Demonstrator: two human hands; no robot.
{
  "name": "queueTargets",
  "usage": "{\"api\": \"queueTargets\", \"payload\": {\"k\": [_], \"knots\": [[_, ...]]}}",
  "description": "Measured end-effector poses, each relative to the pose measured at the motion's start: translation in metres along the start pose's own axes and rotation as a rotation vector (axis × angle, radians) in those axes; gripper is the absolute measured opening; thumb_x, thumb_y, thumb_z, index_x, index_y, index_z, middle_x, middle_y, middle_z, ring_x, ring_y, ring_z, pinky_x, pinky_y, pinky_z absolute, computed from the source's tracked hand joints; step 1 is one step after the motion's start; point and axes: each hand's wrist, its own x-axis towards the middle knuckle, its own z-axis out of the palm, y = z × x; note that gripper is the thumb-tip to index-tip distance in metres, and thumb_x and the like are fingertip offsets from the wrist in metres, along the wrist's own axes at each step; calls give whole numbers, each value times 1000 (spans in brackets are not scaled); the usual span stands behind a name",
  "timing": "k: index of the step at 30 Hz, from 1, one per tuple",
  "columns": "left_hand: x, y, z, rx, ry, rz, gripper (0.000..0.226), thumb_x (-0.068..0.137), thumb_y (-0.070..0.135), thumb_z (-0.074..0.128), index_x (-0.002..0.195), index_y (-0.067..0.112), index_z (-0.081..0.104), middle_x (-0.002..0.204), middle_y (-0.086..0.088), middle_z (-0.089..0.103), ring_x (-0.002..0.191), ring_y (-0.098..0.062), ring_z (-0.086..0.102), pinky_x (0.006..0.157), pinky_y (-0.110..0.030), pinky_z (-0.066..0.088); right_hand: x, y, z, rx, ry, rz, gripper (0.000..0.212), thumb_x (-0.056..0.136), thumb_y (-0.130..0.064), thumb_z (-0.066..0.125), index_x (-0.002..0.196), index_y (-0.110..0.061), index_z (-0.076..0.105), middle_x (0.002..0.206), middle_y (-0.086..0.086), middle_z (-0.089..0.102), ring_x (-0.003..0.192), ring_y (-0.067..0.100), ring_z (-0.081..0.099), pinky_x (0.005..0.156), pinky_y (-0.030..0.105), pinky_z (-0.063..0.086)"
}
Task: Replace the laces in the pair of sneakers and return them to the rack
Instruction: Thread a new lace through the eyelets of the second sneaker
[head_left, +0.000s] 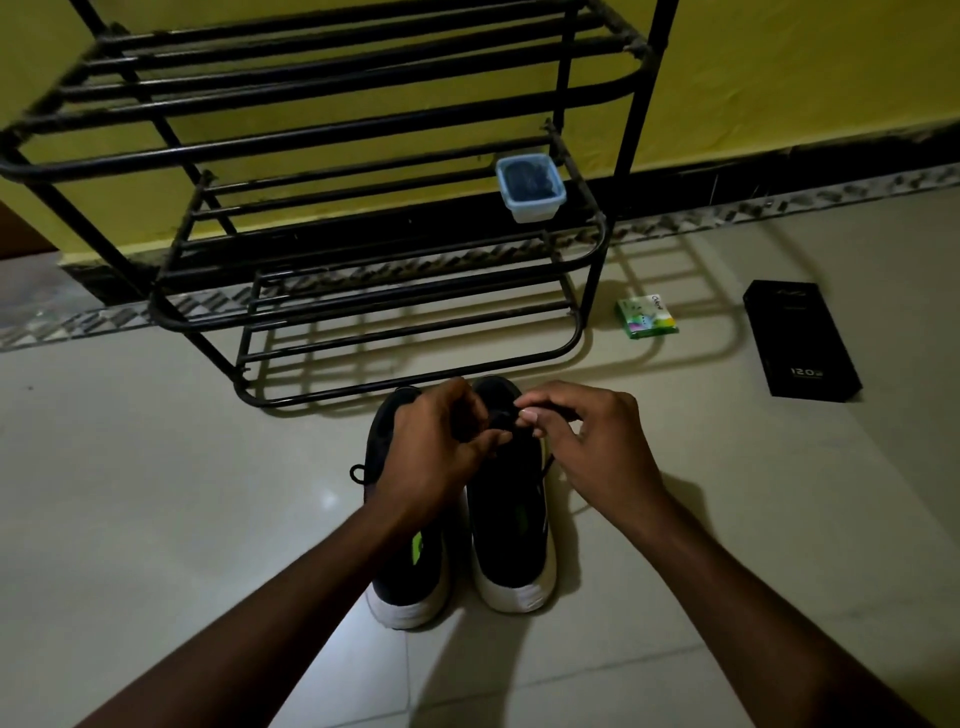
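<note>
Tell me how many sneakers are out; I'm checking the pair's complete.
2. Left sneaker and right sneaker stand side by side on the floor before the rack; left hand and right hand pinch the right one's lace.

— What is worn on the arms?
— Bare skin is all that shows; the left forearm (291, 597) and the right forearm (753, 587) are uncovered from the wrist down to the picture's lower edge; both look long and lean, and broader towards that edge.
— And the grips?
— The left grip (436, 447) is bare as well, its knuckles a row of low ridges along the back; the right grip (592, 447) is bare too; one nail (530, 415) on it is short, pale and slightly glossy; the light is dim, so finer marks cannot be told.
</note>
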Motion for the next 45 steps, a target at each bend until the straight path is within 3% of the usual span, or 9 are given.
{"api": "queueTargets", "payload": {"k": [3, 13, 23, 28, 32, 37, 39, 42, 45], "knots": [[1, 0, 1, -34, -36, -40, 19, 83, 21, 83, 82, 19, 64, 72, 3, 74, 67, -5, 72, 65, -34, 62, 1, 1, -1, -6, 1, -12, 14, 89, -2, 71, 97, -10, 79, 88, -6, 76, 79, 1, 71, 74, 10, 51], [2, 1, -2, -372, -46, -137, 23, 71, 7, 90, 72, 1, 68, 72, -11, 73, 70, -24, 74, 64, -30, 58, 1, 2, -2, -44, 16, -21, 14, 89, -3, 70, 96, -12, 79, 90, -6, 76, 85, 1, 69, 75, 13, 50], [0, 1, -8, -290, 89, -37, 14, 74, 8, 87, 79, 11, 74, 77, -7, 73, 72, -17, 73, 67, -25, 57, -3, 3, 0, -119, 30, 40, 11, 86, -7, 73, 89, -16, 78, 76, -10, 71, 74, 2, 68, 70, 11, 50], [-2, -11, -5, -11, 86, -38, 5, 88, 24, 78, 83, 22, 76, 86, 7, 66, 81, -8, 66, 68, -24, 52, -9, 4, 0, -94, 47, 150, 7, 80, -17, 82, 75, -19, 78, 63, -17, 66, 62, 1, 63, 56, 14, 47], [-8, -16, -8, 186, 100, -96, 28, 73, 59, 81, 73, 32, 74, 78, 14, 64, 72, -1, 62, 56, -29, 51, -11, 11, -6, -24, 58, 294, 21, 70, -22, 91, 61, -21, 72, 55, -12, 65, 52, -1, 59, 53, 9, 40], [-10, -22, -11, 195, 88, -203, 22, 70, 52, 86, 60, 37, 73, 76, 13, 66, 80, -11, 66, 85, -48, 53, -15, 23, -9, -21, 88, 404, 33, 66, -18, 93, 51, -16, 63, 48, -12, 60, 46, 1, 53, 54, 16, 39], [-9, -26, -11, 282, 95, -245, 22, 73, 47, 85, 60, 36, 71, 77, 15, 64, 84, -13, 64, 93, -43, 43, -15, 29, -14, -24, 115, 466, 36, 67, -14, 91, 49, -15, 60, 45, -11, 57, 44, 1, 50, 55, 20, 39], [-10, -29, -11, 399, 94, -260, 13, 77, 40, 81, 71, 30, 75, 73, 19, 54, 82, -12, 52, 84, -36, 23, -17, 34, -19, -45, 109, 525, 37, 65, -9, 89, 46, -14, 58, 43, -9, 56, 44, 3, 50, 58, 23, 41], [-11, -34, -6, 471, 92, -227, 17, 77, 40, 80, 77, 24, 75, 77, 15, 57, 80, -13, 52, 79, -36, 19, -19, 33, -19, -56, 100, 559, 34, 64, -8, 88, 47, -12, 59, 42, -8, 54, 44, 6, 49, 56, 23, 41]]}}
